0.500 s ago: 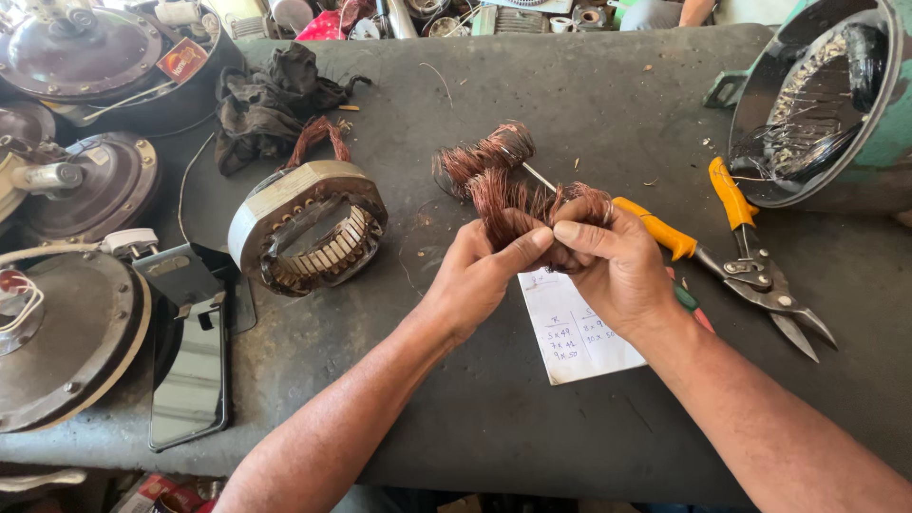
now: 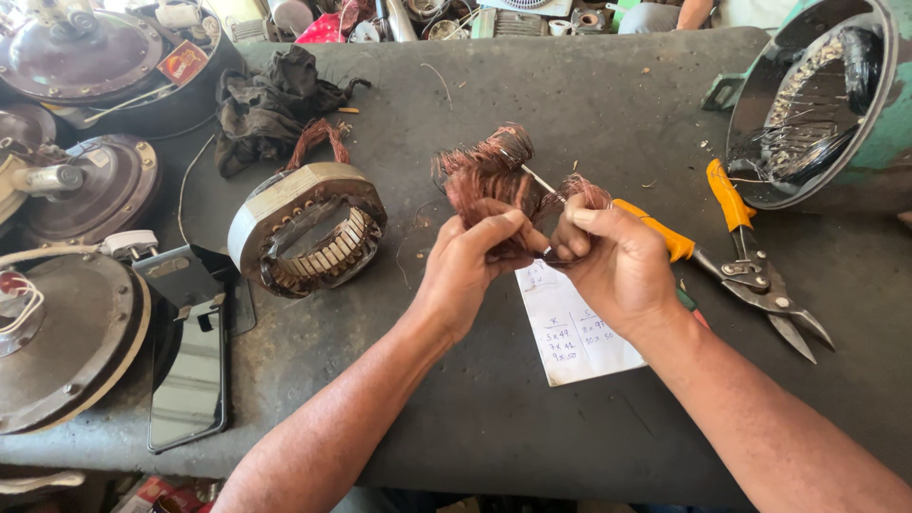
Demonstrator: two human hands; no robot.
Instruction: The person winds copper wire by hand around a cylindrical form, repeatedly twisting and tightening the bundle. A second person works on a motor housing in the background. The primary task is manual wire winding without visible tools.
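Dark, gritty worktop (image 2: 570, 104) carries a copper wire coil (image 2: 489, 171) held above its middle, both hands pinched shut on it, left hand (image 2: 470, 261) at seven o'clock, right hand (image 2: 608, 256) at four o'clock, the bundle running toward eleven.

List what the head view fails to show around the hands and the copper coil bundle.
- Copper coil bundle: near end hidden by left hand and right hand.
- Paper slip: top covered by the hands.
- Round housing: cut off by the right edge.
- Snips: nothing hidden.
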